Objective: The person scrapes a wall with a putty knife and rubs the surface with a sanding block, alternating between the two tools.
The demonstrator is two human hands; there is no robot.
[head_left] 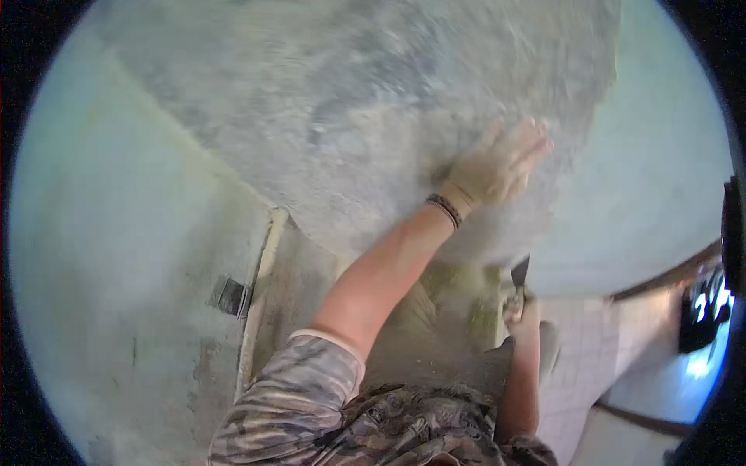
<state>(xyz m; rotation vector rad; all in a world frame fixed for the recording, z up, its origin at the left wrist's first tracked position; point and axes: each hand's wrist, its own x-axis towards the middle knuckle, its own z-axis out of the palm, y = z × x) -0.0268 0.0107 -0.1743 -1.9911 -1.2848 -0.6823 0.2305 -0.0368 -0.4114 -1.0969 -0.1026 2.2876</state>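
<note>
My left hand [501,165] reaches up across the view to the rough grey patch of wall [357,116]. Its fingers are stretched out, slightly blurred, and the palm faces the patch; contact looks likely but is hard to confirm. A dark bracelet [445,210] circles that wrist. Lower down, my right hand [516,305] is wrapped round the handle of a putty knife [521,271]. The dark blade points upward, just below the lower right part of the grey patch. Most of the handle is hidden by my fingers.
Pale green painted wall [653,163] borders the patch on both sides. At left are a cream pipe [264,268] and a dark wall box [231,297]. Light floor tiles [579,342] lie at lower right, with a dark object [703,314] by a bright area at the far right.
</note>
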